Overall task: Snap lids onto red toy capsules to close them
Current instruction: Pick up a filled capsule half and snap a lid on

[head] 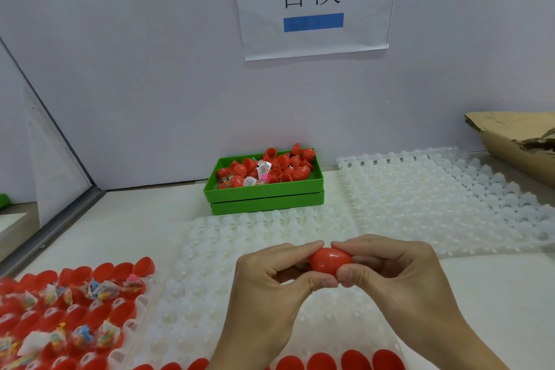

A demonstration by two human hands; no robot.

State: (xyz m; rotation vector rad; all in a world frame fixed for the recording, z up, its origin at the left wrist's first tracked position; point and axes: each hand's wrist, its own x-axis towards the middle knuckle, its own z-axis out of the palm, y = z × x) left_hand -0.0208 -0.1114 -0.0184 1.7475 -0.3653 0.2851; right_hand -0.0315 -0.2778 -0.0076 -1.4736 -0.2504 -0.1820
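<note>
The white moulded tray (pixel 270 306) in front of the person was the biggest thing on the table, its sockets bare through the middle. Along its 6 o'clock edge stood a row of closed red capsules (pixel 354 360), which I took for finished ones, so the job looked begun but far from over. A second white tray (pixel 444 195) lay out at 2 o'clock, holding nothing that I could see.

At 8 o'clock another tray (pixel 132 318) was crowded with open red capsule halves (pixel 99 312), many with a small wrapped toy (pixel 105 330) sitting in them and none lidded. Those, by my reckoning, were the work still to come, and they outnumbered the closed row.

At 12 o'clock, against the wall, sat a green bin (pixel 264 192) heaped with loose red shells (pixel 279 165) and a few toy packets; whether those shells were lids or bases I could not tell. A torn cardboard box (pixel 510 141) sat at 2 o'clock at the far edge, and a paper sign (pixel 315 3) hung on the wall above.

Just above the middle tray, the left hand (pixel 270 285) and the right hand (pixel 396 273) met around one red capsule (pixel 330 261). Each pinched an end between thumb and fingers, pressing toward the other. The two halves looked joined, though whether the lid had fully snapped home I could not say.
</note>
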